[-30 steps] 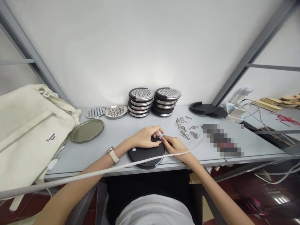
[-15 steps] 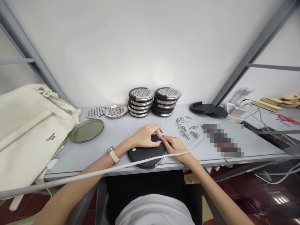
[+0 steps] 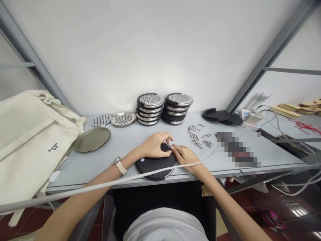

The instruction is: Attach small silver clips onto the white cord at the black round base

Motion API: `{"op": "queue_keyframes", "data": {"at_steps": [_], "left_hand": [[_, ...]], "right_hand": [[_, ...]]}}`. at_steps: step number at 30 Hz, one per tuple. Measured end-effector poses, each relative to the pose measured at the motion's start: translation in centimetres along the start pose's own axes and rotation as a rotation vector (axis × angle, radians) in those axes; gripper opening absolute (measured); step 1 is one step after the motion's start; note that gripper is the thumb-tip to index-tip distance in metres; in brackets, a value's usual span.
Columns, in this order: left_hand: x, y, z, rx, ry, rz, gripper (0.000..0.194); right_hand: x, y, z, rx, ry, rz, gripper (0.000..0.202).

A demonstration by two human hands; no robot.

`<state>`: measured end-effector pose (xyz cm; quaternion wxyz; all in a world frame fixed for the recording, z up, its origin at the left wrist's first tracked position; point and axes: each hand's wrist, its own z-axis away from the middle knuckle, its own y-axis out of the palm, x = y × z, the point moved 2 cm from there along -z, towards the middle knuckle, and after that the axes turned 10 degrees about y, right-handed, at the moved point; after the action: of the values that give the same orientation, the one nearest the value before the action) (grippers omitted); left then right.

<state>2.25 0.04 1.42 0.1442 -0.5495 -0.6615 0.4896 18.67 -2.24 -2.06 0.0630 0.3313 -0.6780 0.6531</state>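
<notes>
- Left hand (image 3: 156, 146): lies over the upper part of a flat round black disc (image 3: 155, 168), thumb and forefinger curved apart in a C. Can't tell if its other fingers grip the disc.
- Right hand (image 3: 185, 155): thumb and forefinger pinched together on a small silver metal clip (image 3: 168, 146), remaining fingers curled in.
- Clip sits at the disc's upper edge, between the 2 hands. Looks like it may be through the edge, but fingers cover that spot.
- Disc is flat on the grey tabletop (image 3: 271, 147), at the front edge (1 small white spot on its left side).
- Loose silver metal clips (image 3: 194, 136): scattered just beyond the right hand.
- 2 stacks at the wall, side by side: left stack of black-and-silver round graters (image 3: 150, 110), right stack of black-and-silver round graters (image 3: 177, 108).
- Left of those: 2 loose perforated silver metal discs (image 3: 123, 119), plus an olive round shallow lid (image 3: 92, 140) next to the cream fabric bag (image 3: 37, 134).
- Back right: flat round black plastic holders (image 3: 217, 115), overlapping.
- White cable (image 3: 140, 176) crosses the view in front of the disc.
</notes>
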Motion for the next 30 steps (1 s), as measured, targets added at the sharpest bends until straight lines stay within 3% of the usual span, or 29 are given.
{"op": "queue_keyframes", "data": {"at_steps": [15,30], "left_hand": [[0.04,0.03,0.04,0.018,-0.006,0.023,0.034],[0.20,0.24,0.16,0.035,0.025,0.221,0.039]], "right_hand": [[-0.26,-0.12,0.03,0.009,-0.025,-0.068,0.036],[-0.52,-0.08,0.03,0.011,-0.028,-0.098,0.033]]}}
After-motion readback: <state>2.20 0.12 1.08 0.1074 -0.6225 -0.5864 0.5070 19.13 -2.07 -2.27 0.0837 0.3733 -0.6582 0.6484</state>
